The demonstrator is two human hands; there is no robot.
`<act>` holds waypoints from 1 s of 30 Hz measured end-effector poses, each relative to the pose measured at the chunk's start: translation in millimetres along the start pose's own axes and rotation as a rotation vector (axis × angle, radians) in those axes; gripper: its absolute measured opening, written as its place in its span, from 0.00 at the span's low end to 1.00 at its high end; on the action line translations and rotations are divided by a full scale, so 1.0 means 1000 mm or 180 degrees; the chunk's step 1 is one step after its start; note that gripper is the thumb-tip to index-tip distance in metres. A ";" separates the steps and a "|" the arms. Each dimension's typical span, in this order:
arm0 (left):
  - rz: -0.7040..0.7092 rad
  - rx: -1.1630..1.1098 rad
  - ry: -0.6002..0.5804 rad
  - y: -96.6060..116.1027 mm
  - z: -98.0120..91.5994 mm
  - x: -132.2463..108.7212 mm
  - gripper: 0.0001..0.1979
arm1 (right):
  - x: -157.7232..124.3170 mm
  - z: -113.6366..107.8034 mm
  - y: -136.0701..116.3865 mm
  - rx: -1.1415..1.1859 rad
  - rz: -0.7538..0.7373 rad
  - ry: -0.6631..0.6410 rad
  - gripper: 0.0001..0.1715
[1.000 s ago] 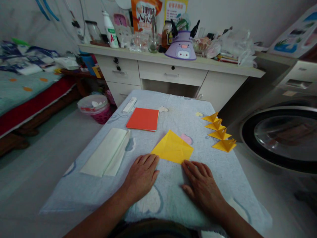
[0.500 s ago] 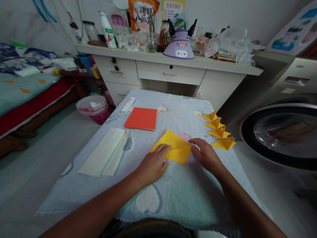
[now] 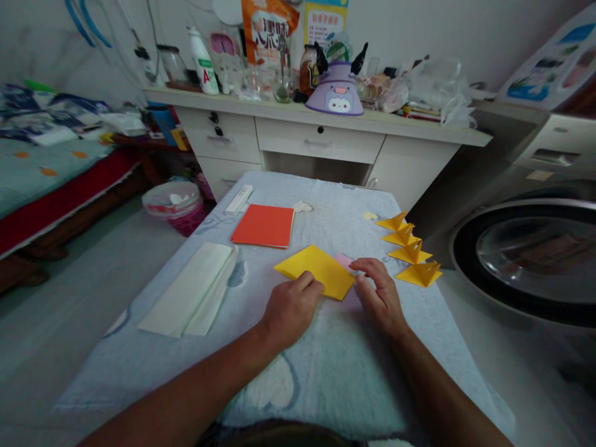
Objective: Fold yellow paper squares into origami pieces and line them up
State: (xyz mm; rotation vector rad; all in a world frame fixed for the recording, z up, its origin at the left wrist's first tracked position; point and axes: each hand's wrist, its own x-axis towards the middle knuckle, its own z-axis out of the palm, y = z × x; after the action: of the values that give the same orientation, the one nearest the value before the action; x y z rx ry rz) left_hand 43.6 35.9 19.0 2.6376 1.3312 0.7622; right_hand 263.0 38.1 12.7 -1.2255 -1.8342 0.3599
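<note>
A yellow paper (image 3: 321,267) with a folded edge lies on the cloth-covered table. My left hand (image 3: 294,301) pinches its near edge, thumb and fingers together. At the paper's right corner is my right hand (image 3: 378,292), its fingers apart and thumb close to the corner; nothing shows in its grasp. A pink paper piece (image 3: 344,261) shows partly beneath the yellow one. Several folded yellow paper shapes (image 3: 418,273) stand in a row along the table's right side.
Behind the yellow paper lies a red paper stack (image 3: 264,225). White folded paper (image 3: 190,288) is on the left, and a small white box (image 3: 239,200) at the back left. A cluttered white desk (image 3: 279,112) stands beyond, with a washing machine (image 3: 535,248) on the right.
My left hand has closed on the paper's near edge, where it lay flatter before. The paper's left part now looks folded over. The whole view has shifted slightly.
</note>
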 end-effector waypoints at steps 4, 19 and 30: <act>0.0566 0.0887 0.0746 -0.005 -0.004 -0.006 0.07 | -0.007 0.005 -0.018 0.0027 -0.0340 -0.0480 0.18; 0.0959 0.0735 0.0175 -0.024 -0.021 -0.032 0.09 | -0.009 0.020 -0.007 0.0859 0.0088 -0.0559 0.09; 0.2080 0.0453 0.0549 -0.014 -0.030 -0.036 0.07 | -0.009 0.010 -0.012 0.0331 -0.0234 -0.1074 0.15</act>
State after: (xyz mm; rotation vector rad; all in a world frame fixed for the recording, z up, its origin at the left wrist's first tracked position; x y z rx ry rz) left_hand 1.2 12.7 27.2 3.2164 0.5327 1.0050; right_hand 248.4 27.0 10.3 -1.0711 -2.1101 0.6443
